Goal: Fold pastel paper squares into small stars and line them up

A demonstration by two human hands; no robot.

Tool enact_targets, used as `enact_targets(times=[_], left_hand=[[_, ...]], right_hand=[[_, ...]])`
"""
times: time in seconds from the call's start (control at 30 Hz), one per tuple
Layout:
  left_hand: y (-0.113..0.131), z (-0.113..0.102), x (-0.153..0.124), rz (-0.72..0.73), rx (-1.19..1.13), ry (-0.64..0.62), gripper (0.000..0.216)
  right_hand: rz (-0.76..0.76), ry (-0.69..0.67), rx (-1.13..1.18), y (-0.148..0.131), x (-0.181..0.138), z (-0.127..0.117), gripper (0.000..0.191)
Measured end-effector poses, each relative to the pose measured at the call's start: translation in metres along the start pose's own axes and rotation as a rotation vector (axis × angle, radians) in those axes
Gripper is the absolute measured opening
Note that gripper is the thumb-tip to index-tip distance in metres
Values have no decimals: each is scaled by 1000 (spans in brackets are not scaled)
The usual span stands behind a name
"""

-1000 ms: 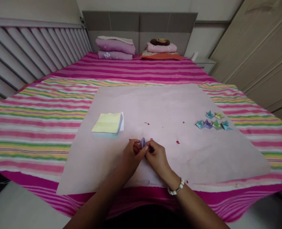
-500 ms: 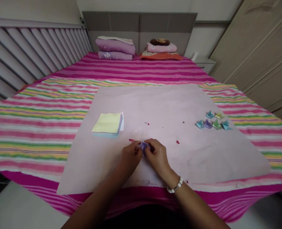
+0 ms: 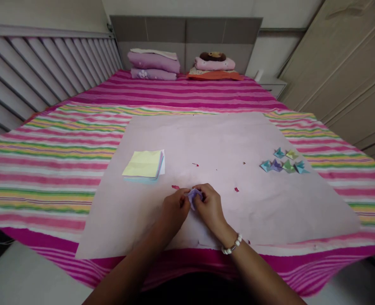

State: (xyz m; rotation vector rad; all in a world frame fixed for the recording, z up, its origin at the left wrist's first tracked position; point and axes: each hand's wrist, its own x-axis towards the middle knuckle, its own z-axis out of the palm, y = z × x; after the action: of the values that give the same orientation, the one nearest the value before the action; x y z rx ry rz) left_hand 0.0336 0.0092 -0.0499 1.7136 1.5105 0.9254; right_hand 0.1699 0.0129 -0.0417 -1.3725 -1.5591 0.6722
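Note:
Between my two hands is a small piece of folded purple paper (image 3: 194, 198), low over the front middle of the large pale sheet (image 3: 206, 140). My left hand (image 3: 175, 208) pinches its left edge with thumb and fingertips. From the other side my right hand (image 3: 210, 206) grips it, the thumb pressed against the front of the folds. Fingers cover part of the paper, so its full shape is hidden. A white bead bracelet (image 3: 232, 245) circles my right wrist. Left of my hands lies a stack of square paper (image 3: 143, 164), pale yellow on top.
Several folded paper pieces (image 3: 276, 165) in blue, purple and green sit at the right of the sheet. Red scraps (image 3: 236, 189) are scattered near my hands. Striped bedding (image 3: 41, 169) surrounds the sheet; a slatted rail (image 3: 57, 63) runs along the left, folded bedding (image 3: 154, 63) at the back.
The purple paper has shifted slightly right and now looks more spread between my fingers. My right fingers have risen a little around it. The stack and the folded pieces have stayed put.

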Motion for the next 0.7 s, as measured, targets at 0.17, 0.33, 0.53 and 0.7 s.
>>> enact_targets(times=[0.17,0.33,0.53,0.7], left_hand=[[7,-1,2,-248,-346,-86,35],[19,-11,8,-355,-504,-134,24],[15,-23,8,-499,-724,-183,21],[15,-34,8,-528,-895,-275,22]], right_hand=[[48,0,142,9,0,2,21],[111,-37,408,17,2,1,15],[257,-232,654,12,3,-14,18],[219,-296,762,14,1,-17,32]])
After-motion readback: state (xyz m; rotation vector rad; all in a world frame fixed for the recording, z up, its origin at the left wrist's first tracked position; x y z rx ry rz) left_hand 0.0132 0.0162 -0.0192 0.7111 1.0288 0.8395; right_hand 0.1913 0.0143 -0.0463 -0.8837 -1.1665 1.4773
